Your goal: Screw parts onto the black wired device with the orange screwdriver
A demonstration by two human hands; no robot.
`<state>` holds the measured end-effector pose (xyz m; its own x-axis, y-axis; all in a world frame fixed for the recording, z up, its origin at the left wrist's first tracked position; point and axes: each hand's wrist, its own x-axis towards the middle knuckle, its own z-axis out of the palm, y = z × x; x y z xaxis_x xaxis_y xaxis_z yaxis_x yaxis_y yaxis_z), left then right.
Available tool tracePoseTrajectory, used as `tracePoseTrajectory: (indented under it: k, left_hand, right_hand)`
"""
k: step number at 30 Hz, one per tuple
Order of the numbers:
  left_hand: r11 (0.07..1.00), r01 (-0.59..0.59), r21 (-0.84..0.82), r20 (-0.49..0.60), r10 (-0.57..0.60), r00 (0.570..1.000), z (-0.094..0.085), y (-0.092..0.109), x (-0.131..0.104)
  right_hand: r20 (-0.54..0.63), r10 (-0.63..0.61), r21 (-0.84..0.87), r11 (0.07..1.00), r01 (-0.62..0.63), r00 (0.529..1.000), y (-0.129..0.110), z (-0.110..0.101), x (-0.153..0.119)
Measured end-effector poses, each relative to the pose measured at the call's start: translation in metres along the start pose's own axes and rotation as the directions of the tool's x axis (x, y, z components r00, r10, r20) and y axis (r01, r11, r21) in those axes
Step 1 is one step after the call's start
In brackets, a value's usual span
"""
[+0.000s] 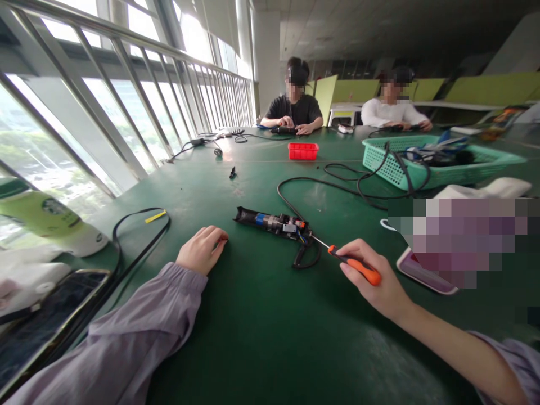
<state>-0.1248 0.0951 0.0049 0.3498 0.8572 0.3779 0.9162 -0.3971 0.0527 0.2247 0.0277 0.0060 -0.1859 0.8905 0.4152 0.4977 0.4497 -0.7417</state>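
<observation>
My right hand [373, 275] grips a screwdriver [358, 266] with an orange and black handle. Its thin metal shaft reaches left, and the tip meets the right end of an opened black corded device [270, 223]. That device lies on the green table with its inner parts bare: a blue band, a grey block, wires and a small orange piece. What kind of device it is I cannot tell. My left hand [202, 247] rests on the table left of it, not touching it. Its fingers are curled in, and anything inside them is hidden.
A red bin [302, 151] and a small black piece [233, 172] lie farther back. Right stands a green basket [388, 166] with cables and tools. At the left are a cup [50, 219], a black strap [141, 253] and a dark tablet-like screen [50, 320]. Two people sit opposite.
</observation>
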Motion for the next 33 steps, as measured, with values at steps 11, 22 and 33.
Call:
tracePoseTrajectory:
  k: [11, 22, 33]
  left_hand:
    - [0.999, -0.044, 0.03, -0.007, 0.044, 0.999, 0.0, 0.003, 0.001]
    - [0.961, -0.274, 0.046, -0.217, 0.277, 0.936, 0.005, 0.018, 0.004]
    - [0.915, -0.383, -0.125, -0.498, 0.276, 0.822, 0.023, 0.077, 0.042]
  right_hand:
    - [0.284, -0.122, -0.054, 0.988, 0.143, 0.951, -0.002, 0.001, -0.002]
    - [0.341, -0.073, -0.171, 0.976, 0.138, 0.937, -0.003, 0.002, -0.003]
    - [0.358, -0.061, -0.217, 0.965, 0.146, 0.932, -0.001, 0.004, -0.004]
